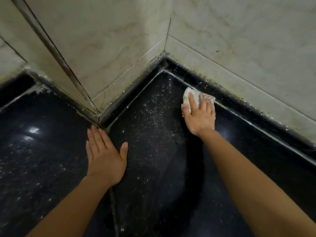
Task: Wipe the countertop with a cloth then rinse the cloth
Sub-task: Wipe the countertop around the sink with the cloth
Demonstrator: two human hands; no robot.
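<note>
White cloth (187, 95) is pressed flat on the black speckled bench (153, 168), just beside its raised rear edge, by the right hand (200, 118), whose fingers (192, 103) are spread over it. The left hand (104, 154) is laid flat nearby, fingers together, thumb apart. Stained wall tiles (239, 48) are seen behind.

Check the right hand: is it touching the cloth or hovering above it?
Touching. The head view shows the right hand lying flat on the white cloth, fingers spread across it, pressing it onto the dark countertop.
</note>
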